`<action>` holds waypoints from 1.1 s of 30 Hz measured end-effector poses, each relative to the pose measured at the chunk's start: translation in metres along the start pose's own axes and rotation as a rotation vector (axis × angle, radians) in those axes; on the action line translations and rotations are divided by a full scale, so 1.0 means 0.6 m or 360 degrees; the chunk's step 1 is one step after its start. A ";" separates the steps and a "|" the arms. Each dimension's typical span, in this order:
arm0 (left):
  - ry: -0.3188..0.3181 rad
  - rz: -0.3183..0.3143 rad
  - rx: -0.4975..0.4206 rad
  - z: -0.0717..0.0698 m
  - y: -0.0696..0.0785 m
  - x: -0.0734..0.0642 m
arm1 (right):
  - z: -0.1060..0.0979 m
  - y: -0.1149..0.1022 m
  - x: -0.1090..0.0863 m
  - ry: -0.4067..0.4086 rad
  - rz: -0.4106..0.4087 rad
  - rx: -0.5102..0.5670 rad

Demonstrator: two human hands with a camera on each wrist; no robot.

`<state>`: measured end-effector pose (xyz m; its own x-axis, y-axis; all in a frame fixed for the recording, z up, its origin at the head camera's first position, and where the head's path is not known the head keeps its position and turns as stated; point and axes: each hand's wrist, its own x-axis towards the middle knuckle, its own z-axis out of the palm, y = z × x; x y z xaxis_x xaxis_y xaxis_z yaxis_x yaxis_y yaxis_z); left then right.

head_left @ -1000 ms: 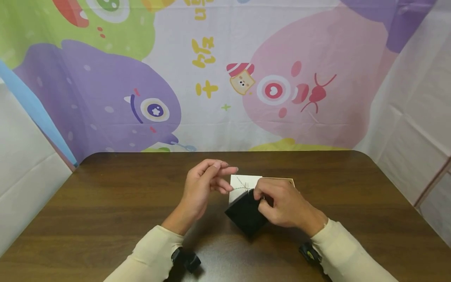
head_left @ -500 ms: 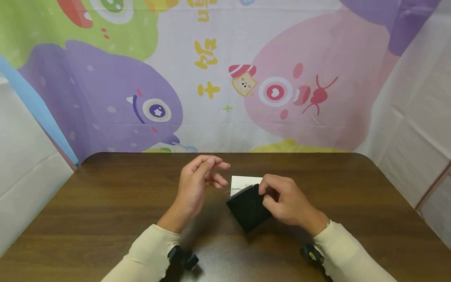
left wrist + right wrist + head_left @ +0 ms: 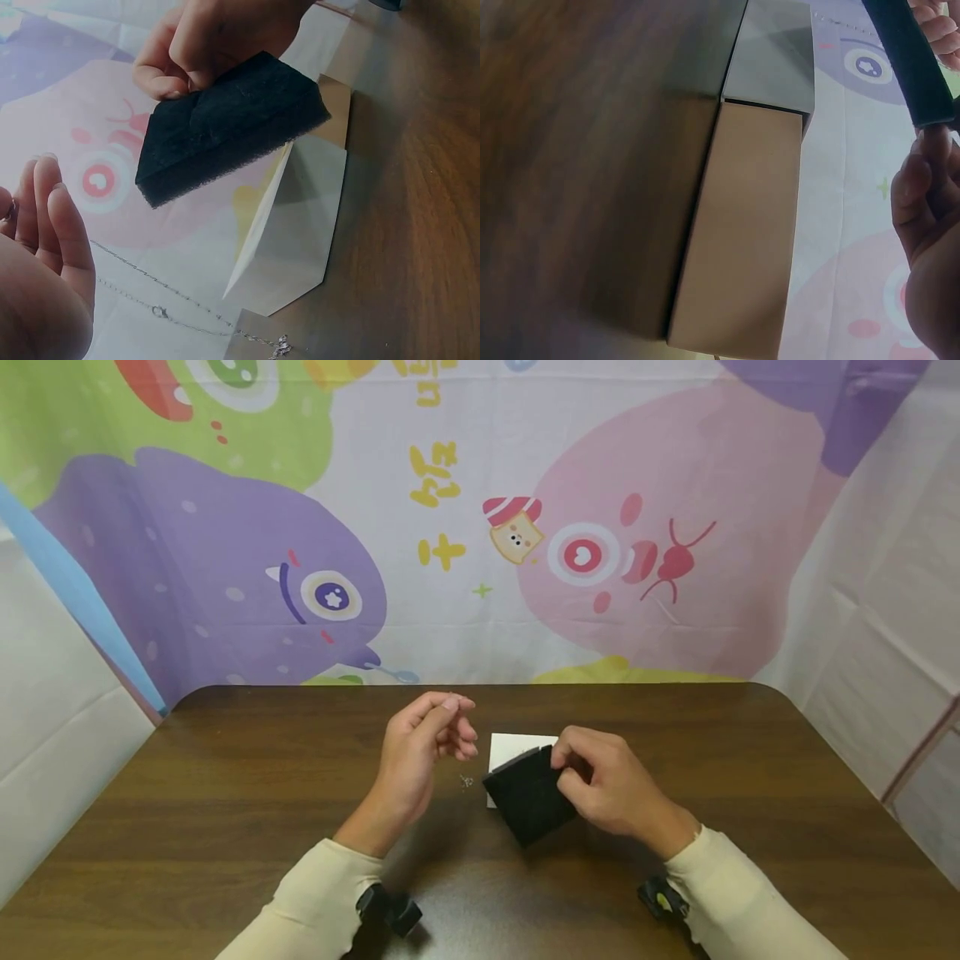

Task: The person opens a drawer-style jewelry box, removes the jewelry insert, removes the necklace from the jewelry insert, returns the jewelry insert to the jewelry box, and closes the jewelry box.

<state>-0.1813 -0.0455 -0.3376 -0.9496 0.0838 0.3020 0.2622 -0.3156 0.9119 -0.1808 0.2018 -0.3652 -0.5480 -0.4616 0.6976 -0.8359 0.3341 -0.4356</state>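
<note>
My left hand (image 3: 411,756) pinches a fine silver chain necklace (image 3: 180,294) between thumb and fingertips. The necklace hangs down in loops, with a small sparkling pendant (image 3: 467,782) at its lower end and a clasp partway along it. My right hand (image 3: 613,781) holds a black foam pad (image 3: 531,800) by its upper right corner, tilted in the air. Behind the pad a white box (image 3: 517,745) stands on the table. Beside it lies a brown cardboard box (image 3: 742,232), which my right hand hides in the head view.
The dark wooden table (image 3: 262,793) reaches back to a printed cloth (image 3: 450,610) with cartoon figures. White cloth panels (image 3: 900,610) close off the sides. A black strap device (image 3: 390,910) sits on each wrist.
My left hand has moved left, drawing the necklace off the black foam pad, so that it now hangs free. The pad has risen slightly in my right hand.
</note>
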 end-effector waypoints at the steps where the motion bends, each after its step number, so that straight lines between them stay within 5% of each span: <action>1: -0.0001 -0.0001 -0.0002 0.000 0.000 0.000 | 0.000 0.000 0.000 0.0003 0.0005 -0.0005; 12: 0.0041 -0.0001 -0.0014 -0.007 0.001 0.002 | 0.002 0.001 0.001 0.0041 -0.0003 -0.0051; 23: 0.0042 -0.0004 0.0017 -0.010 -0.001 0.001 | 0.002 0.002 0.006 0.0395 -0.0031 -0.0289; 33: 0.0047 -0.0014 0.0036 -0.010 -0.001 0.002 | -0.001 0.002 0.006 0.0431 0.0058 -0.0304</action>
<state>-0.1834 -0.0509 -0.3392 -0.9564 0.0587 0.2862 0.2575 -0.2935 0.9206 -0.1836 0.2011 -0.3630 -0.5275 -0.2201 0.8205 -0.7808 0.5062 -0.3662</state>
